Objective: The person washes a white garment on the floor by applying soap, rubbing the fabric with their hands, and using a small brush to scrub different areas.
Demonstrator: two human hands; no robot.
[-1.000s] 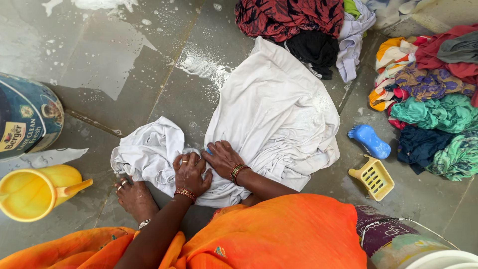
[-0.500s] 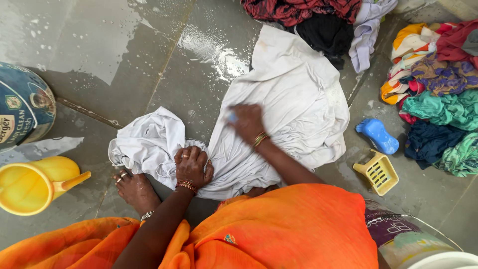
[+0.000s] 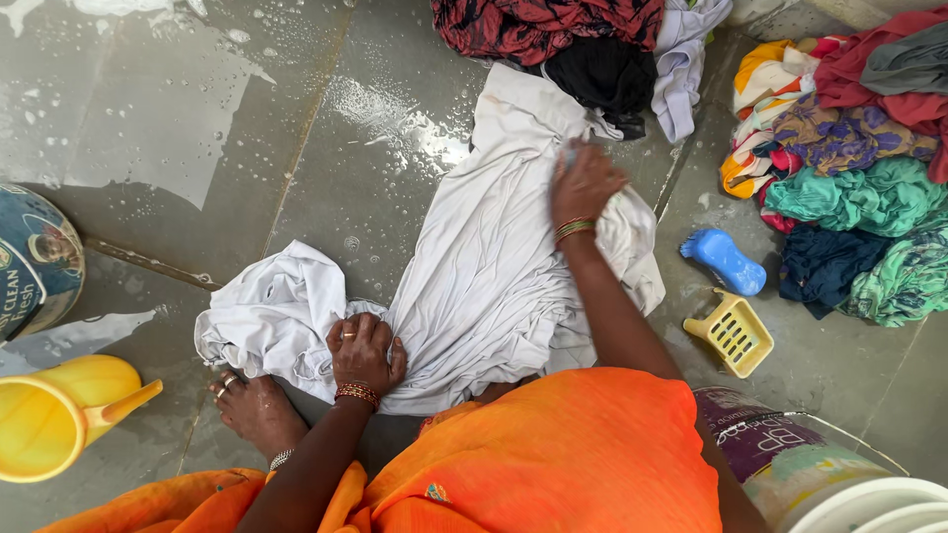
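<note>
A wet white cloth lies spread on the grey tiled floor, with soap suds at its far edge. My left hand presses down on the bunched near end of the cloth, fingers curled into the fabric. My right hand is stretched out over the far part of the cloth, closed around a small pale blue soap bar that barely shows under the fingers. My bare foot rests on the floor beside the bunched end. Orange fabric of my clothing fills the lower frame.
A yellow jug and a blue bucket stand at left. A blue scrub brush and yellow soap tray lie at right. Heaps of coloured clothes sit right and at top. A bucket stands lower right.
My right hand slid from the near end of the white cloth, beside my left hand, out across it to the far side. My left hand stayed pressed on the bunched end.
</note>
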